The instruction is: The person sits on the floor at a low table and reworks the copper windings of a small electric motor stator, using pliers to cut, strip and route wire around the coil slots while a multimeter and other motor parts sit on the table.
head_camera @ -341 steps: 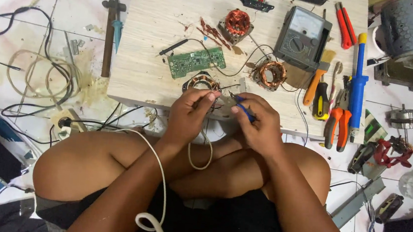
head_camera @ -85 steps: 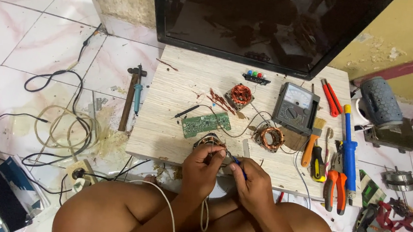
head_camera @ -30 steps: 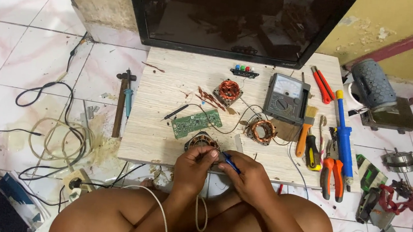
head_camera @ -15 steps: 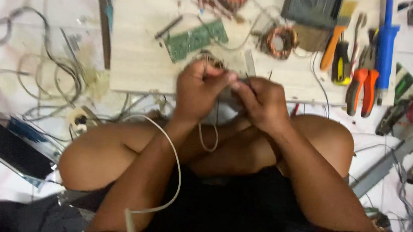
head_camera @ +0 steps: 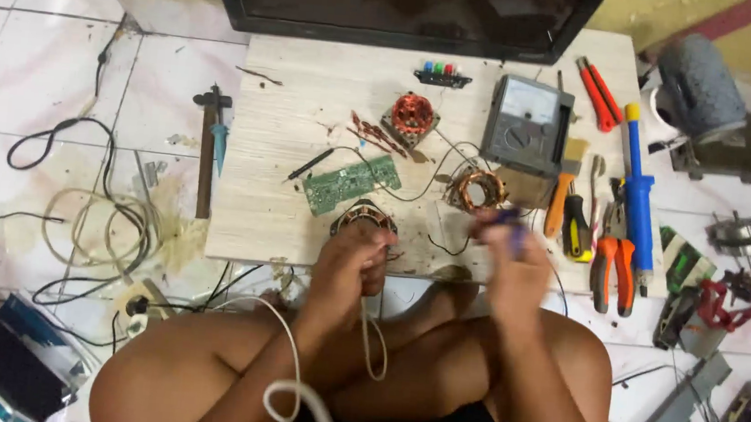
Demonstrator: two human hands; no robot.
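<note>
The fingers of the left hand (head_camera: 351,268) are curled shut around a copper-wound motor coil (head_camera: 364,216) at the lower middle of the frame, on the near edge of the pale wooden board (head_camera: 278,184); a white cable (head_camera: 288,384) loops down from that hand across the crossed legs. Just right of it, the right hand (head_camera: 508,266) is blurred, its fingers pinched closed on a small blue-tipped tool (head_camera: 509,219) held apart from the coil.

Just above the hands lie a green circuit board (head_camera: 352,183) and a second copper coil (head_camera: 479,189). Higher, near the top centre, sits a third coil (head_camera: 411,116), with a grey multimeter (head_camera: 526,125) to its right. Orange pliers (head_camera: 614,273) and a blue-handled tool (head_camera: 637,199) lie at the right of the board. A hammer (head_camera: 207,151) rests on the floor tiles left of the board.
</note>
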